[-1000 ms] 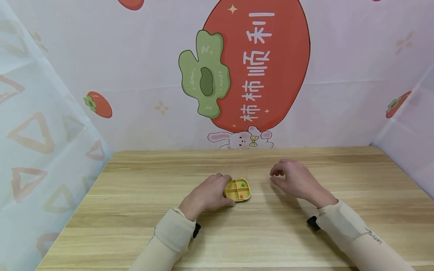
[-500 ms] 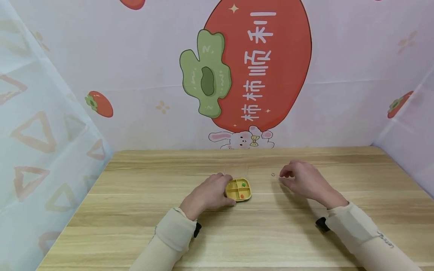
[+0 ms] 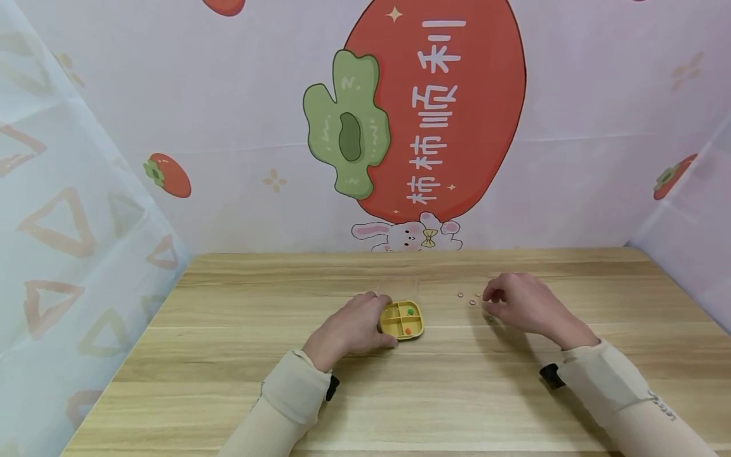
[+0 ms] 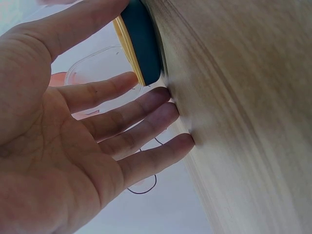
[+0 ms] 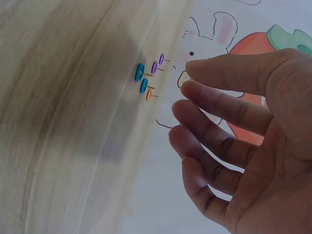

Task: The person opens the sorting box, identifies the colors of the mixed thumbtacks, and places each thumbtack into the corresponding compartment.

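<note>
Yellow box (image 3: 400, 319) was pinched by left grip (image 3: 354, 327), right grip (image 3: 522, 304) was narrow, thumbtacks (image 5: 140, 72) lay at its nine o'clock

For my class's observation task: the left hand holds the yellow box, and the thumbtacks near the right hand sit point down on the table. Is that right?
Not quite. The left hand holds the yellow box, but the thumbtacks near the right hand rest on their heads, points up from the table, as the right wrist view shows.

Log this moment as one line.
Left hand: grips yellow box | right hand: near thumbtacks, nothing visibly held | thumbtacks: on table, points up | yellow box: green piece, orange piece inside
</note>
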`<state>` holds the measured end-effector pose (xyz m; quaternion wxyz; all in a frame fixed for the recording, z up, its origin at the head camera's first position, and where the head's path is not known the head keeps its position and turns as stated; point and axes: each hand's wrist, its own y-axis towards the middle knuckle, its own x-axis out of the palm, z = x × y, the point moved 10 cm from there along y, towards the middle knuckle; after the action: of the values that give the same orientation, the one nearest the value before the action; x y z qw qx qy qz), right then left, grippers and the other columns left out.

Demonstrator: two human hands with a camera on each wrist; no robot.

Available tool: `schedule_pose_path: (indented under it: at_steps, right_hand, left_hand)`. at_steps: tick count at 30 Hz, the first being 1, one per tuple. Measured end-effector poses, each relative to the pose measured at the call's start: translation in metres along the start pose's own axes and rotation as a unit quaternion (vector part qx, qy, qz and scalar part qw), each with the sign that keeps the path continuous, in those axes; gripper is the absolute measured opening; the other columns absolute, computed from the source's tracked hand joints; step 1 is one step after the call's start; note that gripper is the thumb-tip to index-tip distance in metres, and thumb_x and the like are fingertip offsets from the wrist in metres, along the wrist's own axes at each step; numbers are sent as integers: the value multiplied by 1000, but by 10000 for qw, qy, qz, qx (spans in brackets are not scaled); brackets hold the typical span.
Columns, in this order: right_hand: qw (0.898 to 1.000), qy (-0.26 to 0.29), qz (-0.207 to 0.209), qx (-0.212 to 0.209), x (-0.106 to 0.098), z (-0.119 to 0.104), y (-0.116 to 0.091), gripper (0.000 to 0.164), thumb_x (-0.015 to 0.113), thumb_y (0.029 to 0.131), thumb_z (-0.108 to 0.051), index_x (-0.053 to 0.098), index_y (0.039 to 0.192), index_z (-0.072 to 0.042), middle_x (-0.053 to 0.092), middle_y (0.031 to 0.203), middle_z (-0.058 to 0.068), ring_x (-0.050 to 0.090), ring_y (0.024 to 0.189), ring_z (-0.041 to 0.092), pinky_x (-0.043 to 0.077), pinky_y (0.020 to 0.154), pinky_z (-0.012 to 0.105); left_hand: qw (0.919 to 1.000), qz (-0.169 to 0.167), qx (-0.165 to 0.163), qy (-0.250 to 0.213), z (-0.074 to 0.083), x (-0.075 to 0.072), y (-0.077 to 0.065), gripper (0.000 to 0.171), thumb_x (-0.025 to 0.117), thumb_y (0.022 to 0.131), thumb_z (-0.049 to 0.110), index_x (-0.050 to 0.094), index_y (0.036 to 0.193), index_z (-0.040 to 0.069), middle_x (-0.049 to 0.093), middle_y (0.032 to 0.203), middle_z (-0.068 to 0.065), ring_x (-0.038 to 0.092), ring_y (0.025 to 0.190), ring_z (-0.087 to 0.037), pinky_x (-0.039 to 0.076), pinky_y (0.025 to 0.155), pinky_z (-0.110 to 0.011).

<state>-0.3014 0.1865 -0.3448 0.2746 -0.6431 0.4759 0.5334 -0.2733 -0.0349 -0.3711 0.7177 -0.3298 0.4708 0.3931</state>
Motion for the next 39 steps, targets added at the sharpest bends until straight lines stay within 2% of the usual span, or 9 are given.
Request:
schedule_pose_path:
  at_steps: [13, 20, 29, 39]
  right_hand:
    - [9991, 2, -424, 51, 5, 1, -3, 7, 65, 75, -15, 67, 78, -22, 55, 73, -12, 49, 68, 8, 40, 64, 32]
    - [9980, -9, -638, -11, 14, 0, -4, 7, 70, 75, -17, 64, 77, -22, 53, 71, -11, 47, 67, 11, 39, 63, 32]
    - [9980, -27, -612, -130, 16, -3, -4, 9, 70, 75, -17, 63, 75, -23, 50, 69, -11, 45, 66, 10, 38, 63, 32]
    - [9976, -83, -692, 11, 17, 1, -5, 8, 70, 75, -17, 63, 76, -22, 51, 70, -10, 45, 66, 10, 38, 62, 32]
  left_hand:
    - [10000, -6, -23, -15, -1, 1, 1, 68, 72, 74, 42, 49, 128, 6, 53, 114, -4, 47, 97, -16, 39, 87, -30]
    - [10000, 0, -24, -10, -1, 0, 1, 69, 72, 74, 42, 49, 128, 6, 53, 113, -4, 47, 96, -16, 39, 86, -30]
    - [10000, -21, -72, -6, -2, 1, -1, 69, 72, 74, 42, 49, 128, 6, 53, 116, -4, 47, 100, -16, 39, 88, -31]
    - [10000, -22, -76, -16, -1, 1, 0, 70, 72, 74, 42, 49, 129, 6, 53, 117, -5, 47, 101, -17, 39, 89, -31]
